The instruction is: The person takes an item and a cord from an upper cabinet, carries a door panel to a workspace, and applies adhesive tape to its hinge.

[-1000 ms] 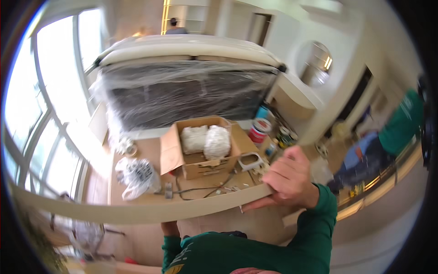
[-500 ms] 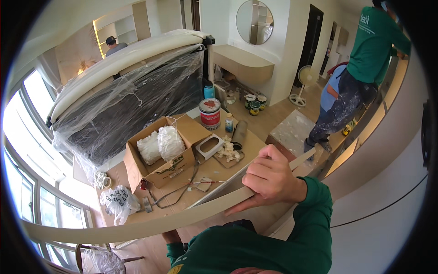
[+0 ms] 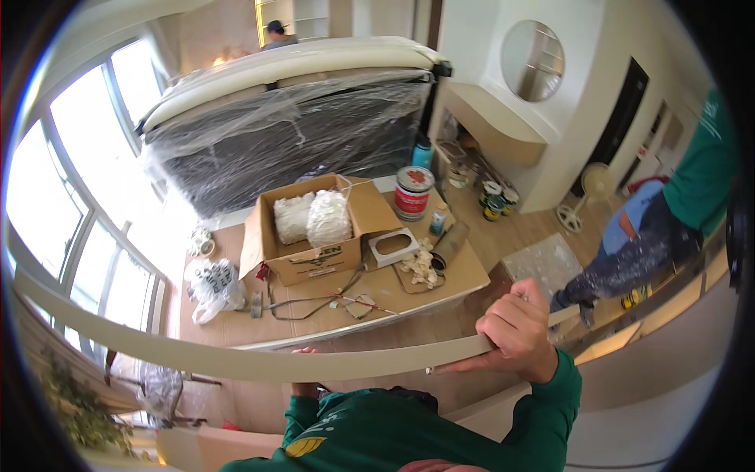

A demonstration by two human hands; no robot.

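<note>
A long, flat beige strip [image 3: 236, 363], perhaps a trim board, stretches across in front of me from the windows at the left to beyond my right hand. Fisheye bending curves it in the picture. My right hand [image 3: 515, 334] is closed round it, thumb side along the near face. Beneath the strip comes my left forearm; of my left hand [image 3: 305, 351] only a few fingertips show over the strip's far edge, the rest being hidden behind it. Past the strip stands a table covered with brown cardboard [image 3: 228, 322].
On the table are an open carton [image 3: 314, 267] with white bundles, a paint can [image 3: 413, 193], a plastic bag [image 3: 214, 291] and straps. Behind stands a plastic-wrapped sofa [image 3: 283, 134]. At right, a co-worker in green [image 3: 704, 165] stands near a dusty low platform [image 3: 543, 263].
My view has swung left, so the table and co-worker sit farther right. The strip stays in my right hand. Fingertips of my left hand now show at its far edge.
</note>
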